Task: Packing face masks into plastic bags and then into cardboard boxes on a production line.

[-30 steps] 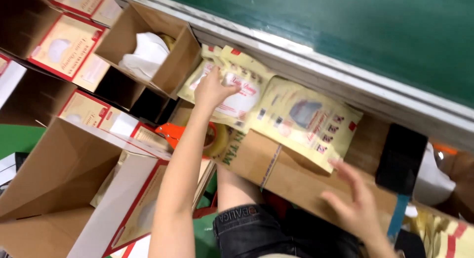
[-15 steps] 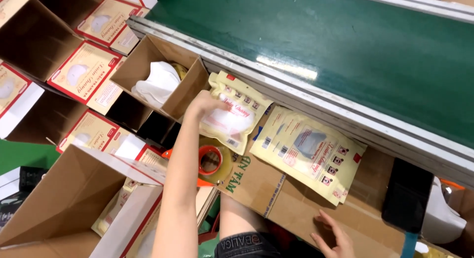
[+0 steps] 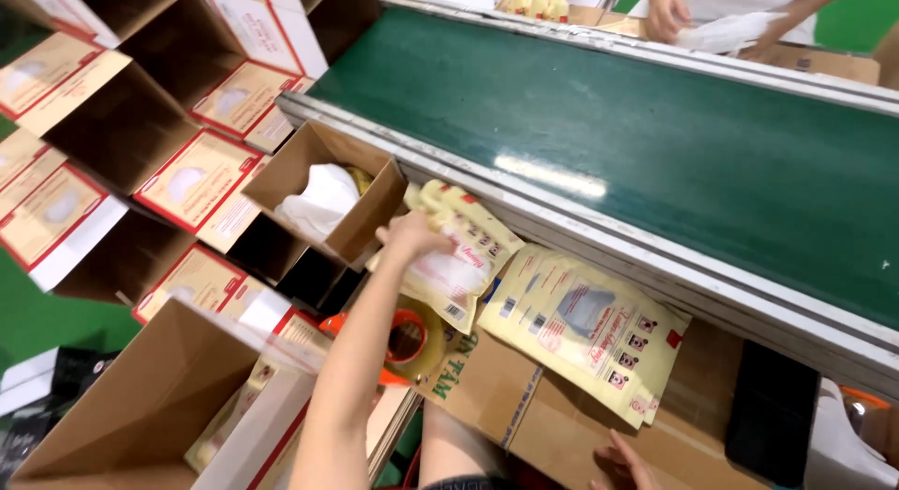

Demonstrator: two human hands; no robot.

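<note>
Yellow pouches (image 3: 459,256) under left hand (image 3: 412,235), beside flat yellow pouch stack (image 3: 585,326).

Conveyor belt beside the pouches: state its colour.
Dark green conveyor belt, clearest in the head view.

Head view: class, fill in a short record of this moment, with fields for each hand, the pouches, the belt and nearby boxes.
left hand: grips the top of a yellow pouch stack
right hand: open, resting on a flat cardboard sheet
second pouch pile: lies flat beside the first
conveyor belt: green, bare
small open box: holds white bags
tape roll: orange, below the stack
</note>
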